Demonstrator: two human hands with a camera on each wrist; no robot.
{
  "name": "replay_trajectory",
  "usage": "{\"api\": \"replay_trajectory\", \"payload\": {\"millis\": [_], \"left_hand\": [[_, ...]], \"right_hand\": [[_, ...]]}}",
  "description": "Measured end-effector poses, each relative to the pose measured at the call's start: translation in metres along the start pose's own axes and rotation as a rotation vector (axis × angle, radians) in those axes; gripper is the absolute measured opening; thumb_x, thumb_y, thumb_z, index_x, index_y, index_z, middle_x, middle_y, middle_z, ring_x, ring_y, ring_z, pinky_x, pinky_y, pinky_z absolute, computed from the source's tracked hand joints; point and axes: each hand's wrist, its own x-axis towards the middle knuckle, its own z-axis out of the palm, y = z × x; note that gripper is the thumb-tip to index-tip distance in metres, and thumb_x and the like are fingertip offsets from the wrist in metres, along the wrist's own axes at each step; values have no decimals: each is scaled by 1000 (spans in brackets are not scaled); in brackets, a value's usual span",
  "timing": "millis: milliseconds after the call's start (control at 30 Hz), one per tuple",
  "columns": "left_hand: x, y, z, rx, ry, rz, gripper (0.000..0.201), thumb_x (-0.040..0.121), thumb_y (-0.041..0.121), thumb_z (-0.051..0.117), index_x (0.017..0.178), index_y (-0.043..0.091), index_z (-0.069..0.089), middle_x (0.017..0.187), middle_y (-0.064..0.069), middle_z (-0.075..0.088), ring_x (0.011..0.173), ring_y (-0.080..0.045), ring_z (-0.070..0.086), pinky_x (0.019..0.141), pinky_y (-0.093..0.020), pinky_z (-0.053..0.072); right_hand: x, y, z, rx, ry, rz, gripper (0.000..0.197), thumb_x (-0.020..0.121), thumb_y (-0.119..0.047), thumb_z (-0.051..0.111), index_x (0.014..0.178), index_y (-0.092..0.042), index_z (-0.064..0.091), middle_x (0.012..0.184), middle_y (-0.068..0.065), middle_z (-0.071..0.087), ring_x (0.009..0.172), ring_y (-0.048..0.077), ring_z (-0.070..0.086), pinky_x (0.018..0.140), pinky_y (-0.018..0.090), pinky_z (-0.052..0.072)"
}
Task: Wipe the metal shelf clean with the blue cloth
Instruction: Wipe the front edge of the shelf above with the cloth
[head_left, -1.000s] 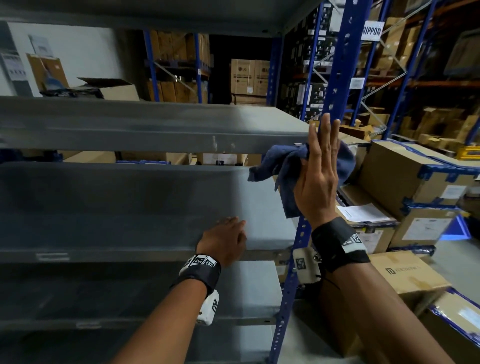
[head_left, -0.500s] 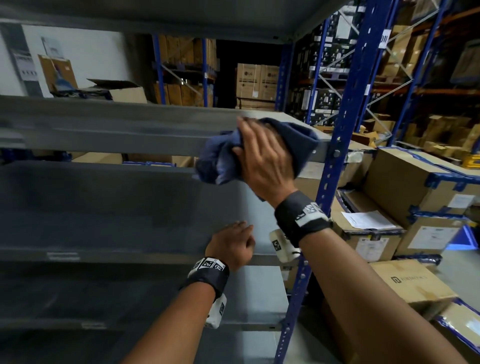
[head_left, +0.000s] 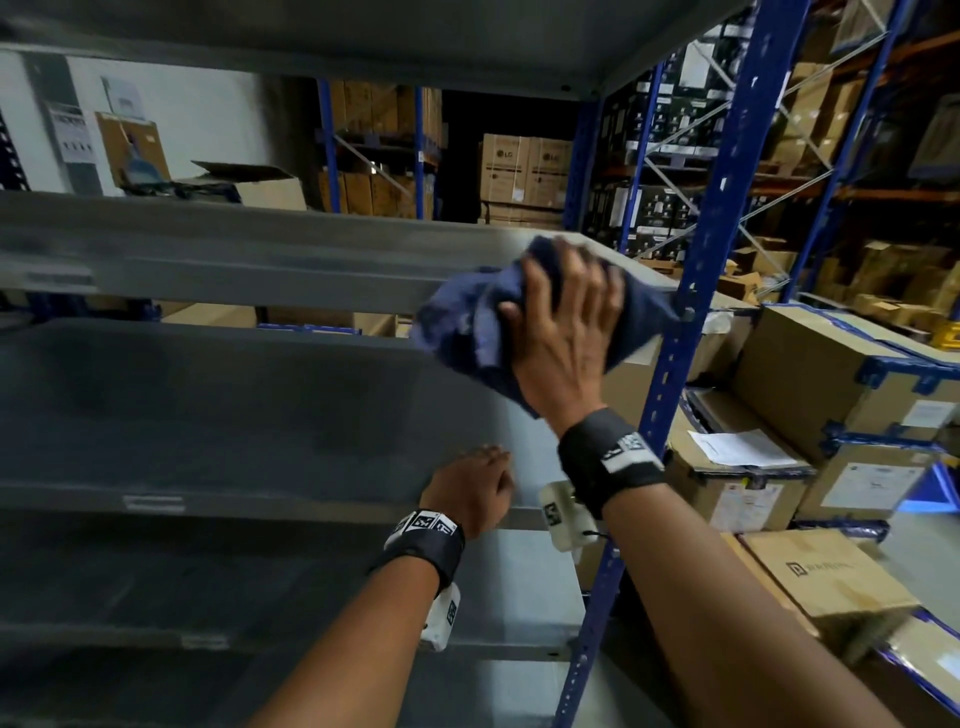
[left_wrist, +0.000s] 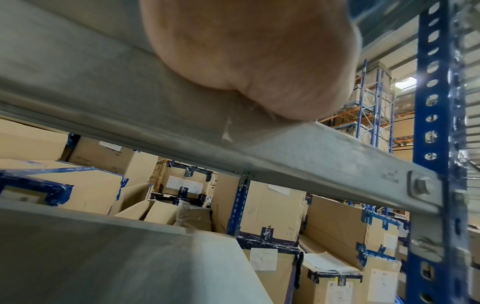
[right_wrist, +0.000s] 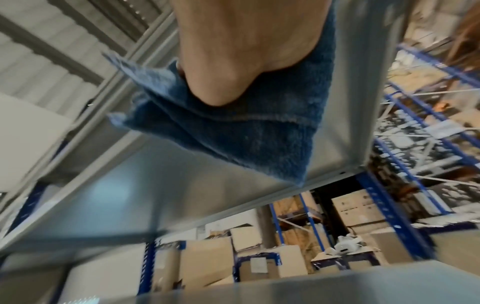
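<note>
A dark blue cloth (head_left: 467, 332) lies bunched on the right front corner of the upper grey metal shelf (head_left: 260, 260). My right hand (head_left: 566, 322) presses it down with spread, fairly straight fingers. In the right wrist view the cloth (right_wrist: 246, 133) is flattened under the palm (right_wrist: 246, 41) against the shelf surface (right_wrist: 168, 185), and one corner hangs over the edge. My left hand (head_left: 470, 488) rests on the front edge of the shelf below (head_left: 208, 415), fingers loosely curled, holding nothing. The left wrist view shows its palm heel (left_wrist: 254, 61) on that shelf's front lip (left_wrist: 337, 164).
A blue perforated upright (head_left: 722, 208) stands just right of the cloth. Taped cardboard boxes (head_left: 831, 374) are stacked to the right of the rack, with another box (head_left: 821, 582) lower down. More grey shelves sit above and below.
My right hand has carried the cloth left from the blue upright onto the upper shelf's corner and now lies flat on it. The left hand has stayed on the lower shelf's edge.
</note>
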Motion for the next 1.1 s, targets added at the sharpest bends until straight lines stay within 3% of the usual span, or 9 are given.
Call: {"api": "replay_trajectory", "payload": {"millis": [100, 200, 333, 467, 567, 633, 767, 967, 1100], "left_hand": [[1, -5, -3, -24, -69, 30, 56, 98, 40, 27, 145, 19, 48, 154, -2, 46, 144, -20, 40, 119, -36, 31], [-2, -10, -4, -23, -16, 13, 50, 102, 36, 33, 147, 21, 49, 155, 2, 45, 145, -15, 38, 120, -31, 28], [-8, -13, -8, -7, -45, 12, 49, 104, 37, 31, 150, 25, 43, 159, 7, 38, 147, -15, 35, 121, -35, 26], [-7, -13, -8, -7, -23, 26, 48, 104, 35, 33, 148, 22, 47, 157, 2, 43, 144, -18, 39, 120, -35, 28], [-9, -13, -10, -57, 67, 75, 43, 98, 31, 41, 133, 15, 62, 141, -6, 59, 131, -25, 54, 112, -35, 40], [-12, -14, -15, -111, 108, 63, 33, 95, 27, 46, 120, 17, 67, 123, -8, 68, 114, -29, 62, 96, -35, 49], [-31, -42, -30, -114, 152, -214, 37, 88, 39, 41, 118, 37, 62, 115, 2, 72, 104, -28, 67, 85, -37, 56], [-63, -72, -97, -168, 515, -309, 27, 92, 35, 45, 97, 24, 68, 91, -4, 75, 85, -31, 70, 76, -39, 54], [-64, -20, -172, -453, 937, -77, 22, 96, 18, 49, 76, 13, 58, 70, -1, 60, 65, -24, 56, 63, -41, 47]], "right_hand": [[1, -35, 6, 107, -34, -127, 56, 106, -48, 35, 150, -15, 42, 147, 17, 37, 141, 37, 33, 121, 54, 13], [-2, -13, 2, 78, -61, -209, 57, 106, -46, 34, 156, -18, 32, 140, 15, 42, 135, 35, 39, 120, 50, 20], [-6, 51, -9, -37, -86, -42, 60, 105, -56, 30, 143, -11, 46, 131, 13, 49, 120, 31, 48, 113, 47, 30], [-8, 39, -4, -56, -36, 113, 50, 104, -46, 34, 134, -9, 50, 125, 14, 51, 119, 34, 47, 118, 48, 22], [-5, -13, 5, 25, -31, 29, 50, 97, -40, 46, 135, -9, 50, 123, 15, 52, 119, 36, 46, 117, 50, 22], [-1, -43, 5, 67, -77, -39, 58, 101, -48, 37, 143, -10, 45, 127, 13, 50, 121, 36, 45, 117, 49, 22], [-1, -23, 0, 65, -80, -179, 60, 104, -51, 33, 149, -11, 40, 131, 11, 51, 120, 31, 46, 115, 45, 26], [-11, 9, -7, -43, -55, 27, 58, 104, -48, 34, 146, -7, 40, 131, 15, 48, 124, 38, 43, 119, 49, 20], [-4, -41, -4, 38, -100, -68, 63, 104, -45, 35, 153, -7, 30, 135, 15, 46, 126, 38, 41, 119, 49, 19]]}}
